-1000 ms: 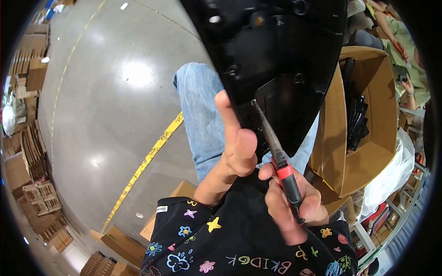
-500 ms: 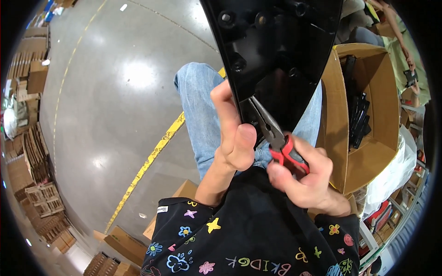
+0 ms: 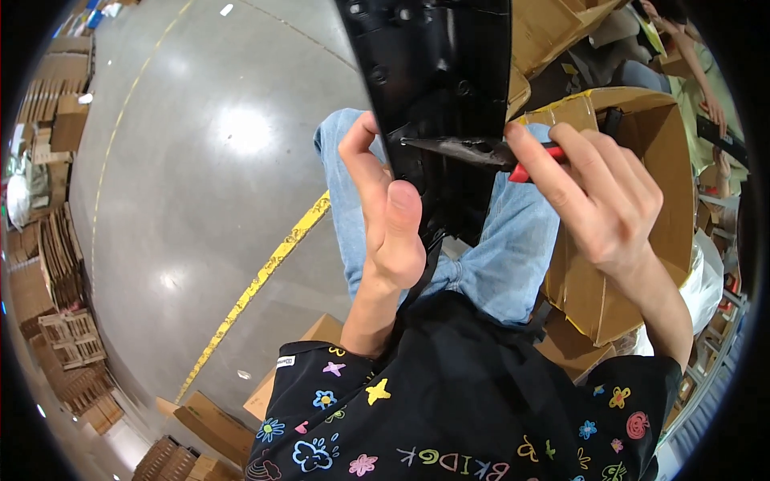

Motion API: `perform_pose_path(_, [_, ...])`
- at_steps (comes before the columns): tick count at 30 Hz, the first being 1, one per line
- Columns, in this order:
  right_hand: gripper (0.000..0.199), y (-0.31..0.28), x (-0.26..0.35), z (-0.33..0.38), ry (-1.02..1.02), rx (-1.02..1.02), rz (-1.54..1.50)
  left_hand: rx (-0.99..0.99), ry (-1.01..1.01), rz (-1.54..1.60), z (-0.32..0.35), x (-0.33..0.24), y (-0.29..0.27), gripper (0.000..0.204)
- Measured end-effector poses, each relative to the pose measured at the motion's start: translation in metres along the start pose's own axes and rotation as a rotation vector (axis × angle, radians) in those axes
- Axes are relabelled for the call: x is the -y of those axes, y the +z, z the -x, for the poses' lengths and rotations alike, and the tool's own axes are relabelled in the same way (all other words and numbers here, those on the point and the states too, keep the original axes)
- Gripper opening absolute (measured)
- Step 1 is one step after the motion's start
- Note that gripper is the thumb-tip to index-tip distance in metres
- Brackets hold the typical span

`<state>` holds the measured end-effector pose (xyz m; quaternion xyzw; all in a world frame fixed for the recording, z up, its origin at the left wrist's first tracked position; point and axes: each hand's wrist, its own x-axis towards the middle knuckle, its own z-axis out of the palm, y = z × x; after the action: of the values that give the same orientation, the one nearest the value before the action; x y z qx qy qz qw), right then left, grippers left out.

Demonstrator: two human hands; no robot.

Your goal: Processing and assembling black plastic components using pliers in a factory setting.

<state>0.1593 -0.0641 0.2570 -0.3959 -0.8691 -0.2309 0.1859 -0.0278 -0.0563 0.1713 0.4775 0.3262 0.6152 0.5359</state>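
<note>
Glossy concrete floor (image 3: 200,160); ribbed black panel (image 3: 449,72)

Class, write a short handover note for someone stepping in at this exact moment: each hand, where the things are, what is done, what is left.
Left hand: grips the lower edge of the black plastic panel, held upright over the lap.
Right hand: holds red-handled long-nose pliers, lying level, tips at a small fitting on the panel's inner face.
Nearby: open cardboard box at the right, holding dark parts.
Done: pliers brought to the fitting.
Left: whether the tips have gripped anything cannot be told; the work at the fitting looks unfinished.
</note>
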Motion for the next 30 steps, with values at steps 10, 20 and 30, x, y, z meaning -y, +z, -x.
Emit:
perform_pose_path(10, [0.045, 0.005, -0.02, 0.017, 0.069, 0.065, -0.062, 0.127, -0.27, 0.004, -0.014, -0.011, 0.007, 0.047])
perform_pose_path(20, [0.039, 0.054, 0.031, 0.071, 1.007, -0.049, -1.449, 0.195, -0.402, 0.231, -0.029, 0.056, -0.01, 0.077])
perform_pose_path(30, [0.018, 0.105, 0.0, 0.06, 1.61, -0.077, -1.229, 0.483, -0.453, 0.175, -0.077, 0.093, 0.0, 0.077])
